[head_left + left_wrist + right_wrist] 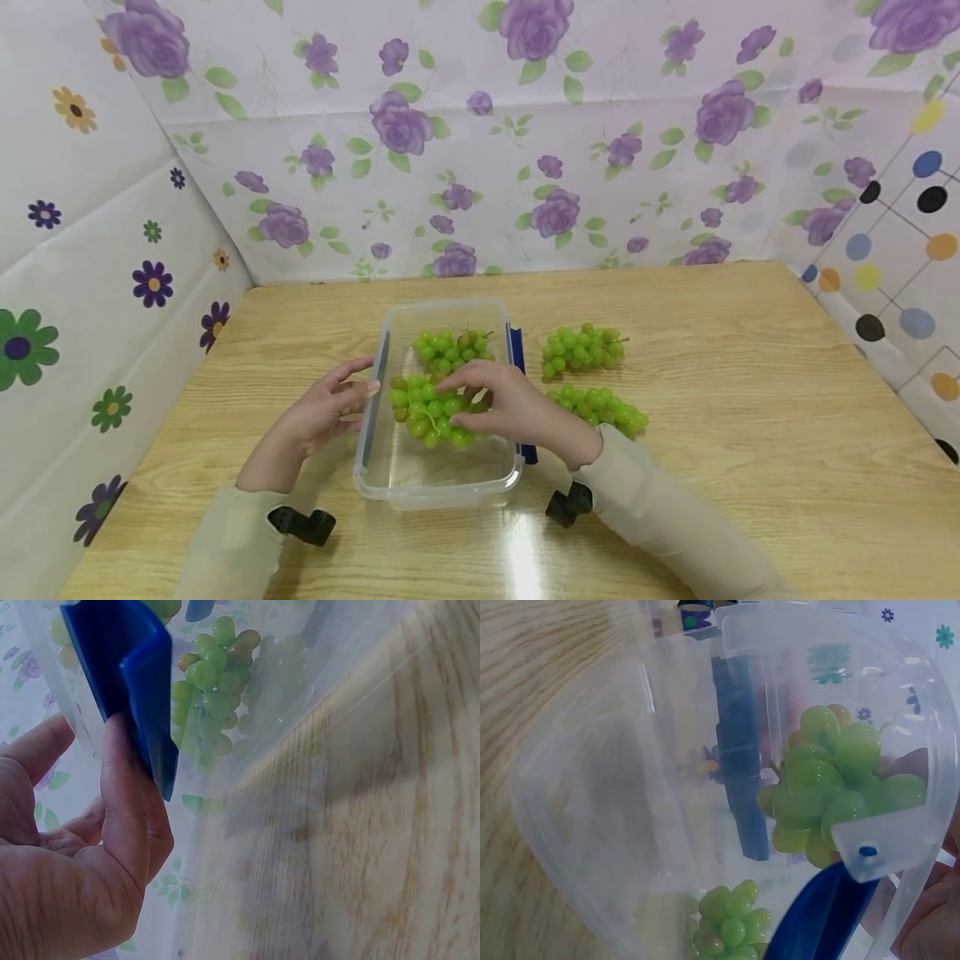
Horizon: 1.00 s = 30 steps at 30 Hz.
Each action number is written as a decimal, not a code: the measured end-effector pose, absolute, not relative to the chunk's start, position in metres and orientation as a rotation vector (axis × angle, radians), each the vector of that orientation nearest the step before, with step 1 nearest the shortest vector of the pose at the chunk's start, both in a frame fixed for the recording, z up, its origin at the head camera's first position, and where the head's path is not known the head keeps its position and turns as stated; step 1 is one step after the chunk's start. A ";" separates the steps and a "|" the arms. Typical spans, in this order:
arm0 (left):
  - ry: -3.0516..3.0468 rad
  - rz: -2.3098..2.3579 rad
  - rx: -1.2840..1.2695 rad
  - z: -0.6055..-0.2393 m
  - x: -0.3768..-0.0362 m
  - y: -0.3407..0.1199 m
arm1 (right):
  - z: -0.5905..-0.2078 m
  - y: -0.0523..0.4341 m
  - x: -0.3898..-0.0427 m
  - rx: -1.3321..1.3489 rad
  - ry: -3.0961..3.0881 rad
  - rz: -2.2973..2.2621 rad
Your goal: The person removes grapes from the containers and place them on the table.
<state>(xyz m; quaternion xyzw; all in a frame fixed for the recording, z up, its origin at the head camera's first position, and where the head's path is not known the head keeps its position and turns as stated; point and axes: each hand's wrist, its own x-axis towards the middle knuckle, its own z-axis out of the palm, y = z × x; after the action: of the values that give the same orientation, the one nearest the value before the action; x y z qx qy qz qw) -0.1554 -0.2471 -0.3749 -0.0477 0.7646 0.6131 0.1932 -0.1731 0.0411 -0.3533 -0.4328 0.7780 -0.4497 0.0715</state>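
A clear plastic box (412, 475) with blue side latches stands on the table. My left hand (318, 412) is at its left side, thumb on the rim and fingers against the blue latch flap (146, 682). My right hand (517, 408) reaches over the right wall into the box, its fingers and thumb curled about a bunch of green grapes (427, 408); the palm side is hidden in the head view. That bunch shows through the wall in the right wrist view. Just behind it, a second bunch of grapes (442, 350) lies inside the box.
Right of the box, a bunch of grapes (581, 346) lies farther back and another bunch (607, 408) nearer, partly behind my right wrist. A blue latch (517, 346) sticks out at the box's right side. Flower-patterned cloth (480, 167) closes off the table's back.
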 end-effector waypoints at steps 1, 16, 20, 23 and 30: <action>2.146 1.718 -0.133 -0.375 -0.155 -0.247 | -0.354 0.042 -0.173 -1.298 2.336 -1.368; 2.139 1.721 -0.124 -0.372 -0.155 -0.246 | -0.353 0.048 -0.170 -1.320 2.306 -1.501; 2.144 1.724 -0.129 -0.372 -0.156 -0.246 | -0.349 0.051 -0.168 -1.314 2.301 -1.532; 2.149 1.719 -0.124 -0.372 -0.157 -0.247 | -0.348 0.052 -0.167 -1.301 2.297 -1.567; 2.151 1.713 -0.102 -0.373 -0.155 -0.247 | -0.348 0.055 -0.167 -1.302 2.290 -1.611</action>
<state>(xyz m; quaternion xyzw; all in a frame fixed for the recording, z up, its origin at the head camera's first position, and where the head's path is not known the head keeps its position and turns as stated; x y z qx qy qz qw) -0.1554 -0.2467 -0.3730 -0.0363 0.7669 0.6107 0.1936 -0.1666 0.0546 -0.3483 -0.4215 0.7414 -0.5215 0.0270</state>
